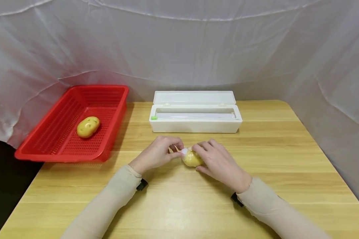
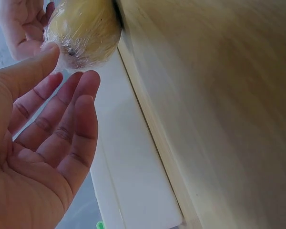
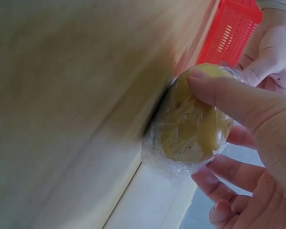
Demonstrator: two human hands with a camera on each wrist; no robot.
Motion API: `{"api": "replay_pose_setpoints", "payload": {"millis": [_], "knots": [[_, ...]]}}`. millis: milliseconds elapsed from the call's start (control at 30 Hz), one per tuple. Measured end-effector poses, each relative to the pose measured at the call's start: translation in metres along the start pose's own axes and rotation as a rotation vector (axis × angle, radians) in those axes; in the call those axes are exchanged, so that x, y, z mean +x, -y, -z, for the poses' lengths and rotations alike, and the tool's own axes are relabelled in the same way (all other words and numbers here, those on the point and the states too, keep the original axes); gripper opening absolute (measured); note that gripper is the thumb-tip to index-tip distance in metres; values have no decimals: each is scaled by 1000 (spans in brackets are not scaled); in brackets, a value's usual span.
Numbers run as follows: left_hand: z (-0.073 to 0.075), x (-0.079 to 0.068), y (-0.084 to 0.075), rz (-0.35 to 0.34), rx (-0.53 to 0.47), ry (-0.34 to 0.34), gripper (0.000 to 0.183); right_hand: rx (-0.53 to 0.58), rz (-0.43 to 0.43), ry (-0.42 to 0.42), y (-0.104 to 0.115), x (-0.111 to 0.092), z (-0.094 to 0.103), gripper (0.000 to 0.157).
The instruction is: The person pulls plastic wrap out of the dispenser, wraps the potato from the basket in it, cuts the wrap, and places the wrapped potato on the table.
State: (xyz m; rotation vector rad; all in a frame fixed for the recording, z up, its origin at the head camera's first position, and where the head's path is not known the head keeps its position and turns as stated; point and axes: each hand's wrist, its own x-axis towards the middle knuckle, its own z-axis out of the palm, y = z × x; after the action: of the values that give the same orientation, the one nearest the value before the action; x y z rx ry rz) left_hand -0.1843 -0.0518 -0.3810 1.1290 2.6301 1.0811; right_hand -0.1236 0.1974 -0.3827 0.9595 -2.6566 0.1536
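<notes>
A potato (image 1: 192, 159) wrapped in clear plastic film lies low over the table in front of me. My right hand (image 1: 219, 162) grips it from the right, the thumb on the near side and the fingers curled over the far side. At its left end, the film (image 2: 69, 59) is bunched and whitish. My left hand (image 1: 158, 154) pinches at this film with thumb and fingertips. The right wrist view shows the film (image 3: 176, 164) crinkled loosely past the potato's other end. A second potato (image 1: 88, 127), unwrapped, sits in the red basket (image 1: 100, 156).
Behind my hands stands a white cling film box (image 1: 195, 126), its lid (image 1: 194, 97) raised and a roll (image 1: 194, 115) inside. A green slider (image 1: 154, 117) sits at its left end. The basket overhangs the wooden table's (image 1: 179, 212) left edge. Pale curtains (image 1: 179, 49) hang behind.
</notes>
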Motion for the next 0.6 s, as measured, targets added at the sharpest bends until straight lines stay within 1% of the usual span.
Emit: {"api": "replay_pose_setpoints", "payload": {"millis": [100, 167, 233, 333, 433, 600], "knots": [[0, 0, 0, 3, 17, 11, 11, -15, 15, 2, -1, 2, 0, 67], [0, -1, 1, 22, 40, 14, 11, -26, 18, 1, -3, 4, -1, 65], [2, -2, 1, 42, 66, 6, 14, -32, 23, 1, -5, 6, -2, 63], [6, -4, 1, 67, 87, -22, 21, -10, 11, 12, -11, 8, -2, 61], [11, -7, 0, 58, 78, -41, 26, 35, -35, 35, -18, 7, 4, 62], [18, -14, 2, 27, 53, -21, 25, 82, -149, 42, -33, -2, 20, 63]]}}
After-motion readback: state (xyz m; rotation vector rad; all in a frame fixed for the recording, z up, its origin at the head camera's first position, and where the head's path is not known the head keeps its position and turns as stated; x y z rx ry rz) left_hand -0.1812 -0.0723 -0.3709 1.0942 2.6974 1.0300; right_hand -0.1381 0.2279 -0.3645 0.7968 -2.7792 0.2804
